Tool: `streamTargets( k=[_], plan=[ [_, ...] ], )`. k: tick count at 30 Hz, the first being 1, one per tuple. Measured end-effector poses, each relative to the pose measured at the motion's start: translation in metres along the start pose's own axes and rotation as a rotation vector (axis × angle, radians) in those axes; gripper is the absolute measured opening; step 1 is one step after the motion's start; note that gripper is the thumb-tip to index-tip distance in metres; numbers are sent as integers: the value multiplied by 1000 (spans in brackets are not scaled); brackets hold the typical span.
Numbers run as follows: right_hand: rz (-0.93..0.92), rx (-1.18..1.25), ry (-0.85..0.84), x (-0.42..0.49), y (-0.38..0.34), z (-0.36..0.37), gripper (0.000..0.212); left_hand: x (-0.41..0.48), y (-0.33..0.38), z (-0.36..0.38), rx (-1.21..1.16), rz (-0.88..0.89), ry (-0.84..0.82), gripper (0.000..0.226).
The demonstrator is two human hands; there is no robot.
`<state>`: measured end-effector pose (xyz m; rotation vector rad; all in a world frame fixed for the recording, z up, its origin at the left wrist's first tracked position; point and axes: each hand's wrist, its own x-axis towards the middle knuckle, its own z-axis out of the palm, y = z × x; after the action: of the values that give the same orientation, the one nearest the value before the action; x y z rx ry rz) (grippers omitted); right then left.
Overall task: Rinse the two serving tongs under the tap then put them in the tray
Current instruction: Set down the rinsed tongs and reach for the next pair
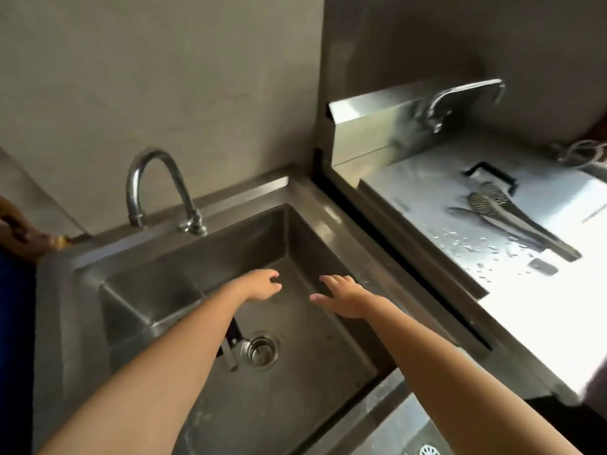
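Both my hands hover over the steel sink (315, 205), holding nothing. My left hand (262, 284) and my right hand (341, 295) are side by side with fingers spread. The curved tap (154, 185) stands at the sink's back left; no water runs from it. A pair of metal serving tongs (515, 221) with slotted heads lies on the wet steel tray (410, 198) to the right of the sink. I cannot tell whether one or two tongs lie there. Under my left forearm, a metal tool with a dark handle (231, 348) rests by the drain (261, 349).
A second tap (460, 100) is mounted on the steel splashback behind the tray. Water drops dot the tray surface. A wire object (583, 154) sits at the far right. A brown patterned thing (23, 231) shows at the left edge.
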<state>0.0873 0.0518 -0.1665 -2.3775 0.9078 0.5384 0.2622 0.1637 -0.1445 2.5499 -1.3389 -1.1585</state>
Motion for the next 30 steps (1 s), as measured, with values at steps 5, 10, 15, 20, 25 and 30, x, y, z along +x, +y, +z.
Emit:
streamTargets(
  k=[5,10,15,20,25,30],
  plan=[
    [122,-26,29,-43,46,-49,63,0,87,-20,62,114,3,54],
    [129,61,143,-96,108,-97,59,5,178,-24,121,249,-29,56],
    [150,61,289,-130,167,-136,48,8,263,-21,112,321,-5,61],
    [216,-34,296,-141,225,-159,59,18,337,-8,78,410,4,67],
    [293,-69,417,-138,279,-165,62,40,386,18,70,433,24,69],
    [361,-40,565,-132,321,-155,59,67,401,53,150,443,36,72]
  ],
)
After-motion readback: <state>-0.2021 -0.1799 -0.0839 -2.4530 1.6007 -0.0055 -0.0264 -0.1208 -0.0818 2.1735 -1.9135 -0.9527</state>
